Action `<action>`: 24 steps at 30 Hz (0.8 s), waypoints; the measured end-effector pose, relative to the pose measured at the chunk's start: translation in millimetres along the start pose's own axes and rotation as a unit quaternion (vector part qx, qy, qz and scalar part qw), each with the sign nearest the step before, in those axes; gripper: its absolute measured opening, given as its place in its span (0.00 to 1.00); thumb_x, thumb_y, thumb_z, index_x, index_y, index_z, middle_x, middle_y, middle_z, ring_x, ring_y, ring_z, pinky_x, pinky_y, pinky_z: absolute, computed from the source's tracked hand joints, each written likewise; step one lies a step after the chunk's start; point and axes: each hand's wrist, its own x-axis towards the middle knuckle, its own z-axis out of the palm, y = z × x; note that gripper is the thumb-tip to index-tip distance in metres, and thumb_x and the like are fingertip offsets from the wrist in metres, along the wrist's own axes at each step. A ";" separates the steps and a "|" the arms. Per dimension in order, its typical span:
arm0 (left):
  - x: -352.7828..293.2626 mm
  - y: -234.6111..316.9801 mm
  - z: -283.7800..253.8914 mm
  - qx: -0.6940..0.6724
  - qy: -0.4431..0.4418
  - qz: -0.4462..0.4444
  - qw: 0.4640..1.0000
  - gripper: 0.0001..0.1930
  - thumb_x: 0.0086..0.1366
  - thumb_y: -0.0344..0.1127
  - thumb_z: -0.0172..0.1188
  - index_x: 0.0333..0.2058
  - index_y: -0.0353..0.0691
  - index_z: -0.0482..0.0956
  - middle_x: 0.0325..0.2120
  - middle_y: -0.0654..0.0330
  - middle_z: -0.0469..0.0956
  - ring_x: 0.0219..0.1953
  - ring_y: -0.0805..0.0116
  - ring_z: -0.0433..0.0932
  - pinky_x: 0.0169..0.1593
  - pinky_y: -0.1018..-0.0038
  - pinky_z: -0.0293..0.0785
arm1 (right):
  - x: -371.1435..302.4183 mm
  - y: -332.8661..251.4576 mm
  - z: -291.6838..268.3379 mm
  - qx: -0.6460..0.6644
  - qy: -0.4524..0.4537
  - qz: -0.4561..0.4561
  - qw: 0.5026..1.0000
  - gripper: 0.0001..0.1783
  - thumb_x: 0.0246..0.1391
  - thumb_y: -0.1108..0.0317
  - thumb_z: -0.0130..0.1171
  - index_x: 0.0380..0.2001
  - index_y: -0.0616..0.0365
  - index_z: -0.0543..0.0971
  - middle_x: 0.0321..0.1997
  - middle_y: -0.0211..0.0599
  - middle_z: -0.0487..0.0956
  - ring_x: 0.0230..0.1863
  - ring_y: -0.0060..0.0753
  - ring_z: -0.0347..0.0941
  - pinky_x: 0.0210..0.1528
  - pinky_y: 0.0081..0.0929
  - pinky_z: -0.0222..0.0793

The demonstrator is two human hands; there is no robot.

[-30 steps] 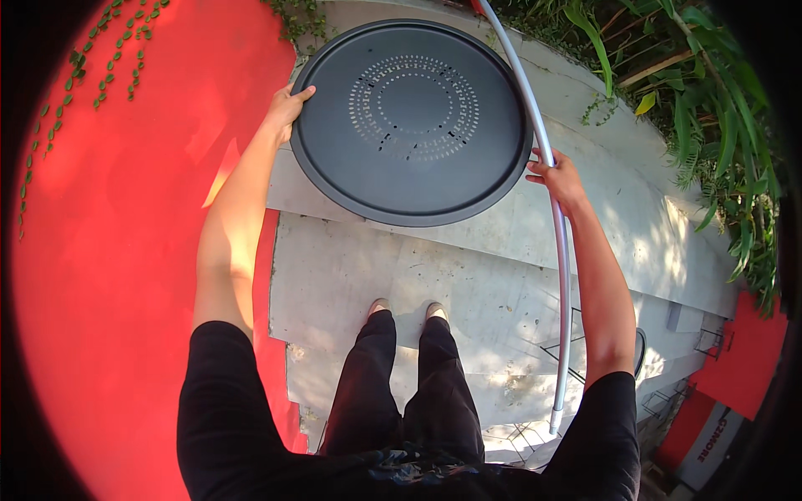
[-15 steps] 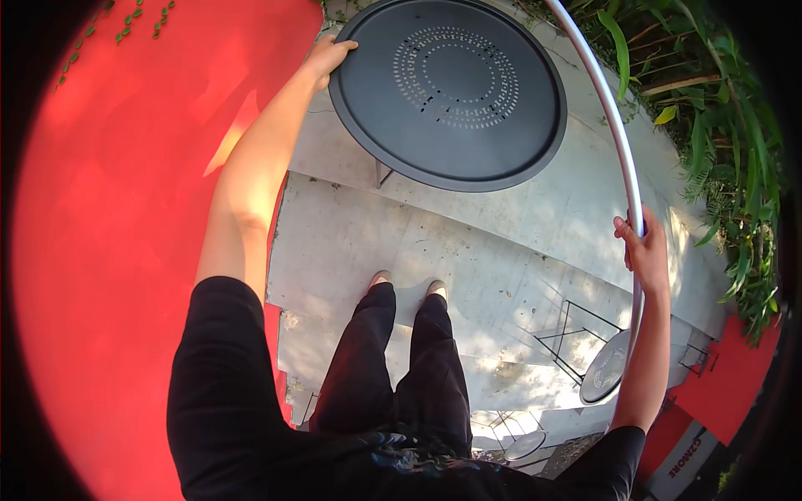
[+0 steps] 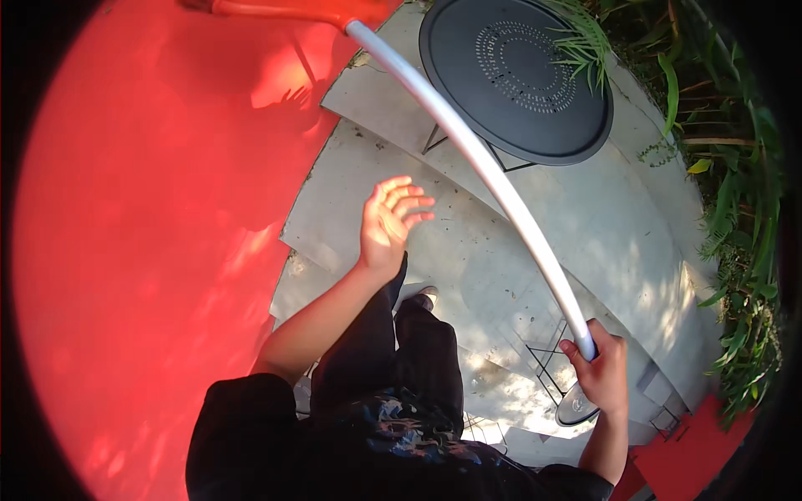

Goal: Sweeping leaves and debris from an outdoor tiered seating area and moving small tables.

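Observation:
My right hand [image 3: 603, 374] is wrapped round the near end of a long silver pole [image 3: 493, 171], at the lower right. The pole slants up and left across the view, looking curved in the lens. At its far end is a red broom head [image 3: 280, 10], partly cut off by the upper edge, against the red wall; its bristles are not clear. My left hand [image 3: 391, 224] hangs in the air left of the pole, holding nothing, fingers apart and slightly curled. Beyond the pole stands a round black table [image 3: 451, 63] with rings of small holes in its top.
Pale concrete steps [image 3: 368, 159] run under my feet. A red wall [image 3: 159, 250] rises along the left. Green plants [image 3: 735, 275] line the right, and a frond overhangs the table. A smaller round table [image 3: 576, 407] on thin legs stands near my right arm.
My left hand has let go of the black table's rim and drawn back toward me. The pole has swung left, bringing its red head into view, and my right hand has come lower.

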 end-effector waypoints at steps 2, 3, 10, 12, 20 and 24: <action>-61.8 -57.4 -0.9 -0.036 -0.056 -0.097 0.993 0.33 0.62 0.63 0.27 0.49 0.40 0.61 0.43 0.51 0.68 0.44 0.54 0.70 0.47 0.59 0.66 | -12.1 17.6 21.8 0.006 -0.067 0.013 0.998 0.13 0.42 0.71 0.62 0.19 0.62 0.66 0.09 0.39 0.60 0.12 0.32 0.52 0.17 0.25 0.53; -82.5 -84.9 0.5 -0.078 -0.045 -0.111 0.990 0.32 0.62 0.63 0.29 0.49 0.41 0.60 0.43 0.50 0.68 0.45 0.53 0.70 0.47 0.58 0.66 | -11.7 30.4 36.5 0.005 -0.086 0.004 0.996 0.12 0.43 0.71 0.61 0.20 0.62 0.67 0.11 0.42 0.63 0.13 0.38 0.56 0.18 0.28 0.55; -110.6 -226.0 -54.1 -0.151 0.264 -0.301 0.904 0.14 0.63 0.48 0.47 0.30 0.45 0.59 0.24 0.61 0.63 0.22 0.67 0.66 0.28 0.65 0.67 | -30.2 105.6 186.5 -0.170 -0.128 -0.041 0.976 0.14 0.43 0.66 0.58 0.35 0.54 0.71 0.28 0.41 0.76 0.27 0.47 0.72 0.30 0.38 0.68; -102.5 -254.0 -116.5 -0.156 0.321 -0.247 0.901 0.11 0.64 0.40 0.47 0.27 0.44 0.57 0.18 0.65 0.56 0.15 0.73 0.55 0.18 0.72 0.58 | -30.2 88.1 203.6 -0.136 -0.009 -0.192 0.972 0.18 0.42 0.64 0.59 0.40 0.50 0.73 0.35 0.33 0.75 0.35 0.39 0.72 0.36 0.36 0.67; -37.1 -250.7 -240.7 -0.117 0.370 -0.190 0.902 0.03 0.61 0.26 0.42 0.28 0.37 0.59 0.17 0.62 0.55 0.14 0.74 0.53 0.15 0.78 0.52 | -168.1 99.2 101.2 -0.350 0.309 -0.113 0.877 0.19 0.38 0.56 0.61 0.32 0.58 0.76 0.32 0.31 0.75 0.43 0.38 0.69 0.60 0.55 0.42; 3.4 -253.8 -271.3 -0.117 0.353 -0.172 0.912 0.01 0.58 0.23 0.42 0.29 0.35 0.60 0.18 0.60 0.56 0.14 0.74 0.54 0.15 0.78 0.52 | -202.6 149.8 113.8 -0.499 0.658 0.037 0.563 0.15 0.46 0.61 0.62 0.35 0.59 0.76 0.39 0.31 0.77 0.43 0.37 0.72 0.50 0.36 0.61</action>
